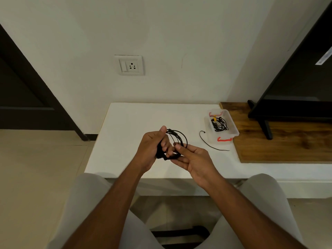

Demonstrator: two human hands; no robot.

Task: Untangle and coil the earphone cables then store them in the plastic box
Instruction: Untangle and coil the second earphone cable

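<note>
A black earphone cable [177, 139] is wound into a coil and held above the white table [125, 133]. My left hand [152, 150] grips the coil's left side, its fingers curled round the loops. The coil's lower right part is pinched by my right hand [192, 159] between thumb and fingers. A clear plastic box [231, 128] with red clips stands open at the table's right and holds other black earphones [219, 124]. One loose black cable [210, 143] lies on the table just left of the box.
A wooden board [280, 148] lies right of the box, with a black TV stand [265, 126] on it. A wall socket [129, 65] is on the wall behind. My knees are at the table's front edge.
</note>
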